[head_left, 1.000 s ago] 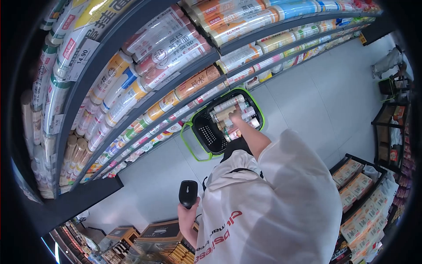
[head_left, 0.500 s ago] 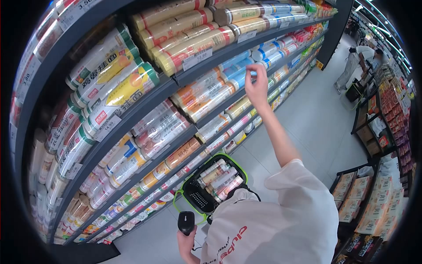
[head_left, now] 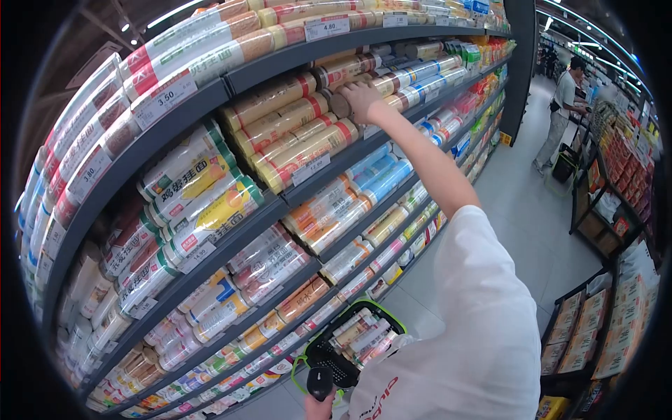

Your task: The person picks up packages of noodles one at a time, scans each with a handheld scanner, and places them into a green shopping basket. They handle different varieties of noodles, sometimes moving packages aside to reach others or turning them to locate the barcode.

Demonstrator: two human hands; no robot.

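My right hand (head_left: 362,101) is stretched up to an upper shelf, its fingers curled over the brown round end of a pack of dried noodles (head_left: 340,106). Most of that pack is hidden behind the hand. Left of it lie several yellowish noodle packs (head_left: 280,129) with red bands; on the right are white and blue ones (head_left: 420,75). Down at the bottom, my left hand (head_left: 318,407) is wrapped round a black handheld scanner (head_left: 320,383). Just beyond the scanner stands a black basket (head_left: 320,352) with a green rim, holding several noodle packs (head_left: 362,337).
Shelves (head_left: 280,204) full of noodle packs curve along my left, with price tags on their edges. On the right, the grey aisle floor (head_left: 514,231) runs back to a person (head_left: 563,105) beside another basket (head_left: 564,164). Display racks (head_left: 595,315) line the right side.
My right hand has moved up from beside the blue packs to the upper shelf and closed over a noodle pack. The view has tilted upward; my left hand still holds the scanner.
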